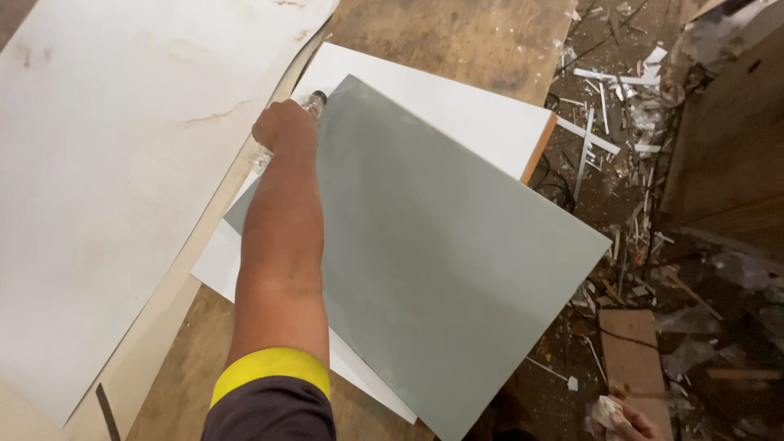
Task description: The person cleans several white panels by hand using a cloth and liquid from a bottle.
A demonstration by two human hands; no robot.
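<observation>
Clear plastic bottle point(287, 131), dark cap pointing up and to the right, lies tipped at the upper left corner of the grey panel point(441, 253). Cap end sits just over that corner; the rest of the bottle is hidden under the fist.

Left hand point(284, 129) is closed round the bottle body, knuckles up, arm stretched out across the panel's left edge. Yellow cuff point(271, 369) on a dark sleeve.

Grey panel rests askew on a white board point(474, 106) with an orange-brown edge; both lie on the worn wooden counter point(457, 41). A large pale sheet point(106, 163) lies to the left, partly overlapping the counter.

Judgement: whatever comes from the bottle should be kept to the panel, so hold the neck low over the corner and keep the grip steady; contents cannot be seen.

Right hand point(625, 420), bottom edge, seems to clutch a pale crumpled wad point(606, 411); grip unclear. Floor point(637, 163) to the right is littered with offcuts.
</observation>
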